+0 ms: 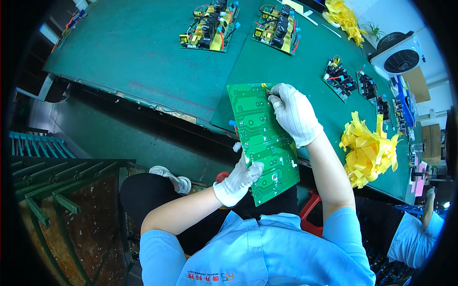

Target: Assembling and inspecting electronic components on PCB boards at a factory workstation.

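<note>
**Inspector:** Circuit board (263, 138), green, solder side up, is held tilted in front of the person's body, its far end over the near edge of the green bench (143, 62) and its near end over the lap. Who carries it?

**Assistant:** Left hand (238, 180), in a white glove, is clenched on the board's lower left edge, thumb on top. I judge that grip props the board at an angle so its underside faces the eyes.

**Inspector:** And the other?

**Assistant:** Right hand (293, 113), also gloved, lies over the board's upper right corner, its fingertips pinched on a small strip of yellow tape (264, 86) right at the top edge. The palm seems to rest on the board, which would steady it against the pull.

**Inspector:** Surroundings?

**Assistant:** A heap of crumpled yellow tape (367, 152) sits on the bench just right of the right forearm, within easy reach for dropping scraps. A second yellow heap (344, 18) lies at the far right. Two populated boards (210, 25), (278, 27) lie component side up at the far side, well apart from the hands, and smaller assemblies (339, 78) run down the right edge. A white fan (398, 55) stands beyond them. Another person's sleeve (412, 233) shows at the lower right.
</note>
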The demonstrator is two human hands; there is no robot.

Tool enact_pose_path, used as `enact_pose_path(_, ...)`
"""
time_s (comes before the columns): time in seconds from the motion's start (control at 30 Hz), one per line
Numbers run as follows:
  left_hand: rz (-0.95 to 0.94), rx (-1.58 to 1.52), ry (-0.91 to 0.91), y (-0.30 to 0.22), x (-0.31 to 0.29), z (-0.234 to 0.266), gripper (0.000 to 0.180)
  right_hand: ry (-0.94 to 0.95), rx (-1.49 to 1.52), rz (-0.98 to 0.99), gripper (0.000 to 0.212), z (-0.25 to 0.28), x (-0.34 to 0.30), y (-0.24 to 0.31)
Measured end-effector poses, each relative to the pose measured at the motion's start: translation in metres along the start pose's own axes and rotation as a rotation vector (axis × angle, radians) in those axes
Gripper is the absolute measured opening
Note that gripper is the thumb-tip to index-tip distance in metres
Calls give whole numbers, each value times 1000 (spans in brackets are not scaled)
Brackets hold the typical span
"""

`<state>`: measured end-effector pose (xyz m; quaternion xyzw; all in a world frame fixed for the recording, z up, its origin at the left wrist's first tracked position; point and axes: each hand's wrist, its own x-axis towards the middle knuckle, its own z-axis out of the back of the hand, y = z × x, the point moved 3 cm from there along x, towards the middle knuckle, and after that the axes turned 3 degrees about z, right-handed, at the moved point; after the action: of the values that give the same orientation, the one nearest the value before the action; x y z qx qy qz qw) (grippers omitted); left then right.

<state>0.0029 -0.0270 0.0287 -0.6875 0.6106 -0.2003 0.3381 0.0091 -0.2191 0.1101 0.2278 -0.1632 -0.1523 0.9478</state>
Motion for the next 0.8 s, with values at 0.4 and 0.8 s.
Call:
enact_pose_path(0.4,-7,-46,-19,9,-1,7,69,-48,-77,6,9,-8,-2,0)
enact_pose_path(0.8,-31,11,-38,2,-1,3,71,19,-92,100,12,-6,4,-8)
